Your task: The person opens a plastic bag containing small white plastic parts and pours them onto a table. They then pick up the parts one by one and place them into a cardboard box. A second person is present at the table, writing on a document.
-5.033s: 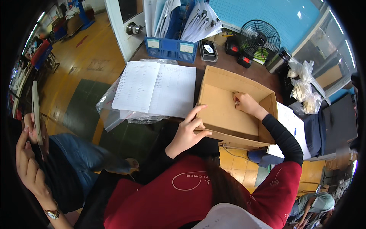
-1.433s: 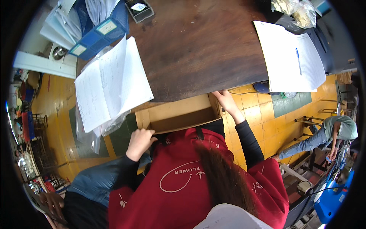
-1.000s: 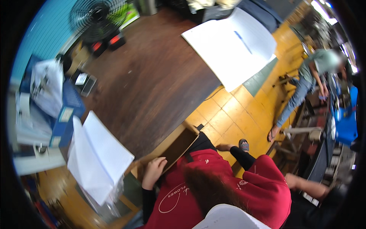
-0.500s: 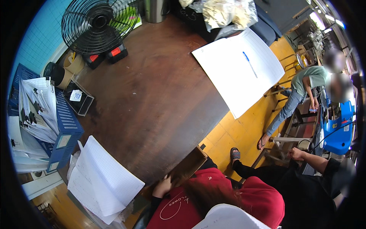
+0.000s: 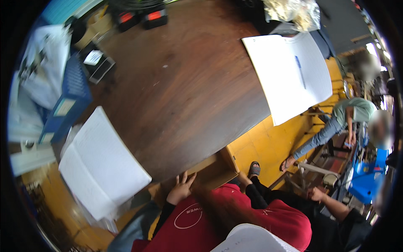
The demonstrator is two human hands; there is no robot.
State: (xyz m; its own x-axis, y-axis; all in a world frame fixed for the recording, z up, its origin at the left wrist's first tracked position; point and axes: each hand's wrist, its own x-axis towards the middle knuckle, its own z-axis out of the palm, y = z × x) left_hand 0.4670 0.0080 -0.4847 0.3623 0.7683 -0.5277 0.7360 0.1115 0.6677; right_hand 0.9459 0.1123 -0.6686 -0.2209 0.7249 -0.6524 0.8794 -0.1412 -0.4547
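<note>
A wooden drawer [image 5: 215, 178] stands pulled out under the near edge of the brown table [image 5: 180, 96]. My left hand [image 5: 181, 190] reaches over the drawer's left part, its fingers spread and nothing held in them. At the drawer's right front corner is my right hand [image 5: 243, 179]; its fingers are mostly hidden, so its grip does not show. What lies in the drawer is hard to make out, as its inside is dark and partly covered by my hair.
An open notebook [image 5: 268, 80] with a blue pen [image 5: 299, 69] lies at the table's right. Written sheets [image 5: 103, 164] overhang the left edge, near a blue basket [image 5: 69, 101] of papers. A person in black [image 5: 336, 218] is close on my right; another person in green [image 5: 357, 110] stands beyond.
The view has shifted, and more of the drawer shows. My left hand has spread its fingers over the drawer. My right hand has come into view at its right corner.
</note>
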